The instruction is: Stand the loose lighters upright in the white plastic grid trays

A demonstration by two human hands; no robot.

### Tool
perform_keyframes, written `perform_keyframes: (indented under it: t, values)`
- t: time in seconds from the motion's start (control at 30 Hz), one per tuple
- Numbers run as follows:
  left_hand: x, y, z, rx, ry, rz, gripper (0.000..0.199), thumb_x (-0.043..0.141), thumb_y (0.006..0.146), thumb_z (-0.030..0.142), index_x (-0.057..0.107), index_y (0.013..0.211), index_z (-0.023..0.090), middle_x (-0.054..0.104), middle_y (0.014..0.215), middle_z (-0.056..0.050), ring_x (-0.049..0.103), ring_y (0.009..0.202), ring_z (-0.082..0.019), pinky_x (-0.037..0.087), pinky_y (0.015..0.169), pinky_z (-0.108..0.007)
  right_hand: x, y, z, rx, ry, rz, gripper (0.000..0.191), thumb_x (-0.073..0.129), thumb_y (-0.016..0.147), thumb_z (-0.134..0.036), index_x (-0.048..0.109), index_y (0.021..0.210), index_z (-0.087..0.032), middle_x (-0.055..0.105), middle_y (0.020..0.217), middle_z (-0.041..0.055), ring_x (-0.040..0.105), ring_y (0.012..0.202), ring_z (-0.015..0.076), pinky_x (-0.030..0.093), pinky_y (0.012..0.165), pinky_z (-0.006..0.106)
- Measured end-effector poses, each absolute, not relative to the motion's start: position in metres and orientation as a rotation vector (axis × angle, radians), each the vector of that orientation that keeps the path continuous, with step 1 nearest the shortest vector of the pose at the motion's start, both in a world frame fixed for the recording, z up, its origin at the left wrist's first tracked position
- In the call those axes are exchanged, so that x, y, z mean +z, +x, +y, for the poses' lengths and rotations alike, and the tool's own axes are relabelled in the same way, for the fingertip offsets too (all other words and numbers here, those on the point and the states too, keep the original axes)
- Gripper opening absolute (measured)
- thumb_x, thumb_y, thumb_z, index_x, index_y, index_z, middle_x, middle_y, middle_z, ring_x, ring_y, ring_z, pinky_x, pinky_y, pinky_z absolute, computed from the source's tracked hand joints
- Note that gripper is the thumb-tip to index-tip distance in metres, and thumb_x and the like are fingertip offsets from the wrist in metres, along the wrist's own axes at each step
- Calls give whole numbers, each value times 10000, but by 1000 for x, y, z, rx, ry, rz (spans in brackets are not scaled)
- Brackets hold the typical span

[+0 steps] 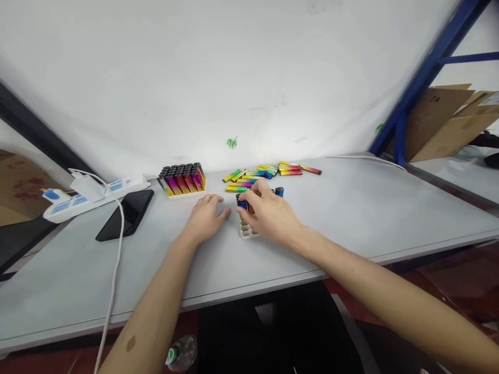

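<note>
My right hand (268, 210) is over a white tray with holes (249, 232), its thumb and fingers closed around a blue lighter (242, 202) at the tray's left side. Another blue lighter (279, 191) stands upright just behind the hand, which covers much of the tray. My left hand (205, 217) rests on the table to the left of the tray, thumb apart from the fingers, with nothing in it. Behind both hands lie several loose multicoloured lighters (249, 181). A full tray of upright lighters (183, 179) with black tops stands beyond my left hand.
On the left of the grey table (370, 208) are a black phone (127, 215), a white power strip (97, 195) and a white cable (119, 244) running over the front edge. A white wall (249, 78) rises behind. Cardboard boxes (448, 122) stand beyond the blue frame (401, 135).
</note>
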State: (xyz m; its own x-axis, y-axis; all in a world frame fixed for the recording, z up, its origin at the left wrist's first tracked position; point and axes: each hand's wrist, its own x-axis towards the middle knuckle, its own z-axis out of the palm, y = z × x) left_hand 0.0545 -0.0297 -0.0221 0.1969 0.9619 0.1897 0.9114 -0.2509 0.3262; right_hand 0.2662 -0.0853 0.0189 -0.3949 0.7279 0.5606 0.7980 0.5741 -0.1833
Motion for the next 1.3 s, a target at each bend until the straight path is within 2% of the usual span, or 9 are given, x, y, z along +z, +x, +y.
perform_keyframes:
  t: [0.13, 0.23, 0.4, 0.5, 0.67, 0.87, 1.1, 1.23, 1.3]
  values:
    - [-21, 55, -30, 520, 2317, 1835, 502, 474, 916, 473, 581, 1290, 155, 586, 1381, -153, 488, 1356, -322, 364, 1163, -472, 32, 290, -63, -186, -1113, -2024, 239, 513, 1003, -356, 658, 1100, -193, 588, 1065, 96, 597, 740, 161, 467, 600, 299]
    - [-19, 57, -31, 484, 2288, 1858, 509, 469, 916, 474, 576, 1299, 157, 572, 1408, -149, 472, 1374, -315, 350, 1176, -463, 34, 327, -21, -190, -1158, -1836, 237, 465, 1004, -302, 659, 1073, -183, 618, 1061, 103, 632, 853, 198, 529, 763, 353]
    - [-17, 57, -32, 478, 2266, 1863, 523, 468, 913, 476, 574, 1303, 144, 569, 1408, -153, 472, 1368, -309, 341, 1183, -456, 0, 392, 39, -130, -1658, -1821, 458, 493, 956, -252, 585, 1376, -94, 544, 1424, 236, 518, 1317, 385, 414, 1106, 551]
    - [-19, 56, -30, 495, 2287, 1847, 515, 474, 909, 495, 581, 1281, 156, 578, 1397, -150, 477, 1362, -314, 341, 1182, -464, -20, 408, 51, -23, -1761, -2032, 547, 455, 945, -169, 498, 1483, -79, 461, 1551, 223, 427, 1438, 365, 334, 1193, 520]
    - [-20, 53, -29, 503, 2292, 1844, 503, 469, 912, 511, 577, 1274, 179, 583, 1387, -140, 473, 1368, -313, 350, 1176, -465, -20, 407, 48, 10, -1830, -2051, 400, 508, 947, -224, 630, 1305, -90, 648, 1308, 213, 581, 1253, 361, 472, 1050, 495]
    - [-18, 54, -30, 493, 2289, 1854, 521, 472, 916, 513, 581, 1283, 159, 575, 1401, -149, 474, 1372, -310, 348, 1180, -453, -4, 406, 32, 196, -1817, -1919, 289, 686, 840, -222, 684, 1121, -154, 694, 1162, 153, 653, 1001, 286, 513, 855, 400]
    - [-20, 51, -28, 512, 2310, 1849, 497, 480, 919, 507, 593, 1271, 175, 588, 1390, -144, 485, 1366, -300, 351, 1178, -432, 11, 392, 25, 489, -1555, -1506, 138, 685, 852, -276, 589, 897, -187, 704, 919, 60, 640, 874, 188, 495, 814, 329]
    - [-20, 51, -28, 518, 2308, 1848, 506, 479, 915, 517, 594, 1267, 172, 588, 1393, -141, 485, 1365, -294, 348, 1182, -432, 19, 383, 19, 907, -1189, -1140, 128, 573, 945, -290, 457, 946, -237, 633, 748, -38, 585, 605, 110, 495, 610, 250]
    - [-21, 51, -27, 511, 2304, 1851, 515, 475, 914, 519, 594, 1268, 165, 581, 1403, -144, 482, 1367, -296, 345, 1184, -437, 21, 381, 17, 1011, -1141, -1047, 120, 564, 957, -297, 453, 962, -251, 541, 657, -82, 464, 462, 84, 397, 473, 210]
